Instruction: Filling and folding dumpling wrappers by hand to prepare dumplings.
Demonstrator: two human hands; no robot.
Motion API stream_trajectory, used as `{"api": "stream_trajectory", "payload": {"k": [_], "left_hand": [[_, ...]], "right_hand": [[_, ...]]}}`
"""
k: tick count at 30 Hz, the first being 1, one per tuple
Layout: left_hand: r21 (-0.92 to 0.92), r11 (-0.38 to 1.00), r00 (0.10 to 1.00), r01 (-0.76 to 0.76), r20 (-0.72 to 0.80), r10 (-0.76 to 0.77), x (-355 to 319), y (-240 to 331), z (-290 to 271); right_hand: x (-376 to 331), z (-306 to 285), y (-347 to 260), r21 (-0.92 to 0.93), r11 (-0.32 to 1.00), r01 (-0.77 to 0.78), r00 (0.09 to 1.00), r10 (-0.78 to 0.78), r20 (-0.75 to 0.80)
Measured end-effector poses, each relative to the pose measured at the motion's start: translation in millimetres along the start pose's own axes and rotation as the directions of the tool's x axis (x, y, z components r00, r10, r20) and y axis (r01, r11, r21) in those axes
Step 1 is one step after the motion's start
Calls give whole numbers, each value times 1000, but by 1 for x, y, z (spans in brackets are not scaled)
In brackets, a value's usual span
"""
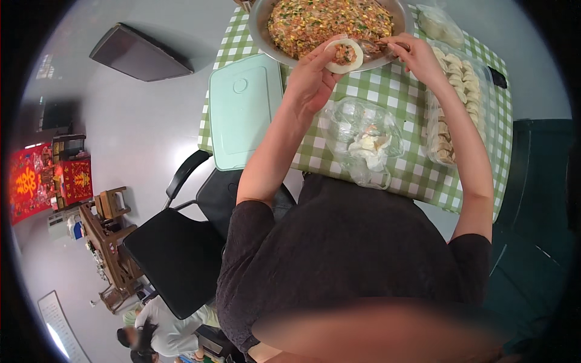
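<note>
My left hand (pixel 316 72) holds a round, pale dumpling wrapper (pixel 353 64) with a small mound of filling (pixel 344 54) in its middle. A metal spoon (pixel 370 49) is gripped in my right hand (pixel 417 57), its bowl close beside the wrapper's right edge. Both hands are at the near rim of a large metal basin (pixel 260 27), which is full of chopped, orange-and-green filling (pixel 330 24). To the right, partly behind my right forearm, rows of folded dumplings (pixel 463 85) lie in a clear plastic container (pixel 489 103).
A green checked tablecloth (pixel 308 154) covers the table. On it lie a mint-green lid (pixel 245 115), a crumpled clear plastic bag (pixel 363 142) with pale scraps, and another bag (pixel 440 27) at the far right. A black chair (pixel 181 254) stands left of me; people (pixel 166 330) are at lower left.
</note>
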State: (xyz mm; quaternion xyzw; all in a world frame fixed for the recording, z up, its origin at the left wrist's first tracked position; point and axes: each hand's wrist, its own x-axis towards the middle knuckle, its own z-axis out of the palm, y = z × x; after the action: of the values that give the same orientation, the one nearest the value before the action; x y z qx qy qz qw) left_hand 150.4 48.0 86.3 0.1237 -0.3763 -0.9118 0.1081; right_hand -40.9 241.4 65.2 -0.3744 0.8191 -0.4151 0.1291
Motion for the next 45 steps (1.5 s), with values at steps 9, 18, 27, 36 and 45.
{"api": "stream_trajectory", "payload": {"k": [9, 18, 27, 36, 45], "left_hand": [[61, 997, 995, -56, -79, 61, 49, 5, -26], [89, 995, 999, -34, -14, 36, 65, 2, -19], [125, 992, 998, -24, -57, 31, 66, -1, -10], [101, 995, 995, -21, -95, 30, 83, -10, -19], [114, 991, 981, -68, -172, 88, 93, -4, -14]], "right_hand": [[-53, -30, -77, 92, 942, 321, 936, -302, -181], [-57, -28, -88, -254, 796, 549, 814, -578, -54], [-56, -28, -82, -361, 710, 605, 773, -632, 53], [-68, -24, -96, -590, 453, 668, 701, -649, 296], [-68, -38, -78, -632, 466, 619, 759, -561, 329]]}}
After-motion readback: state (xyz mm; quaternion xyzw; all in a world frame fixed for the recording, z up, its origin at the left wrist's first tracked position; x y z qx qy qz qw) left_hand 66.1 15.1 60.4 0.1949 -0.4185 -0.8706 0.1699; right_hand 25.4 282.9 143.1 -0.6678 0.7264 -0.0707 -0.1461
